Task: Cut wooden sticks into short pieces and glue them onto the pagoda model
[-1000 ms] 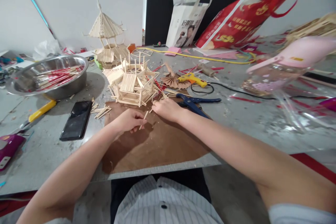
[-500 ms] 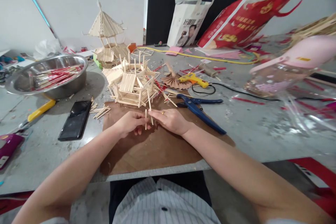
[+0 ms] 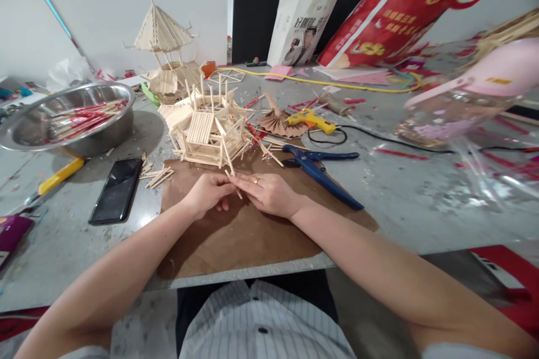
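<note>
Over the brown sheet (image 3: 252,241), my left hand (image 3: 211,195) and my right hand (image 3: 269,193) meet at the fingertips. Thin pale wooden sticks (image 3: 229,173) stick out between them. My left fingers are pinched on a stick, and my right fingers, one with a ring, close on a stick from the other side; parts of the sticks are hidden by the fingers. Just beyond my hands stands a low stick-built structure (image 3: 201,128) with upright posts. A taller stick tower with a pointed roof (image 3: 162,31) rises behind it.
At the left are a metal bowl (image 3: 122,92) of sticks, a black phone (image 3: 115,190) and a yellow-handled tool (image 3: 61,176). Blue cutters (image 3: 324,179), a yellow glue gun (image 3: 314,120) with its cord and a pink-lidded bottle (image 3: 497,76) lie right. Short sticks (image 3: 160,176) lie near the phone.
My hands have come together, and the stick in my left hand has tilted from upright towards the other stick. The whole view has shifted slightly.
</note>
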The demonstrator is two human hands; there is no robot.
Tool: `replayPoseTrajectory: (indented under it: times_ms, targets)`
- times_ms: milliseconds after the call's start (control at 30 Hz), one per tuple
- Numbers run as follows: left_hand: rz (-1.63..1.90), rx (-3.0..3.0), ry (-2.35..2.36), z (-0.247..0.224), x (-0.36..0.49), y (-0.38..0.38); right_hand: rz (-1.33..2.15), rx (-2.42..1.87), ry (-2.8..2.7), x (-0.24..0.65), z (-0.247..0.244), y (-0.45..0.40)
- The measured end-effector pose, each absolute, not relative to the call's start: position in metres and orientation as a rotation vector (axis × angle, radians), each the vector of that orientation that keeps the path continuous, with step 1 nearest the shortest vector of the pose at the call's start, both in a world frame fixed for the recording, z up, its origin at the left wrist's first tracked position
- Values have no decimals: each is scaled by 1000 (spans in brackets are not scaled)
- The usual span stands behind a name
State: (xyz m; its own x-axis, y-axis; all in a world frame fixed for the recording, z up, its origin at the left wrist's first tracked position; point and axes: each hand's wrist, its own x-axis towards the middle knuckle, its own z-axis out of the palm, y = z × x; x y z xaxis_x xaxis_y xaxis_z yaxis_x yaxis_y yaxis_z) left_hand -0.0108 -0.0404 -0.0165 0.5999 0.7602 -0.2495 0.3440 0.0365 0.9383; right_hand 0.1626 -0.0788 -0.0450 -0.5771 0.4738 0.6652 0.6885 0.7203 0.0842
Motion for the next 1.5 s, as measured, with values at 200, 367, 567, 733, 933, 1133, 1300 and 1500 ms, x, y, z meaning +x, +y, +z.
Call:
replayPoseTrajectory:
  times_ms: [200,367,567,733,933,1133,1300,1500]
  targets:
    - [449,1892,911,-18,-13,-42,111,-1090,-2033,161,-45,-82]
    - [420,2324,882,-20,-10,-45,612,-1148,-1726,159,-40,-79]
    - [386,2426,844,-24,-8,-44,637,-1031,-1755,160,-34,-76]
    - [390,2410,830,-24,-9,-45,588,-971,-1825,162,-35,-78]
    - [361,2407,854,-24,-9,-46,464,-894,-1967,165,-32,-81]
    - [362,2368,877,-25,-9,-46,411,-982,-2032,164,-30,-83]
    - [353,2366,870,-29,-7,-45,468,-1034,-2010,162,-28,-84]
    - [368,2294,877,-26,-6,-45,570,-1075,-1936,161,-32,-82]
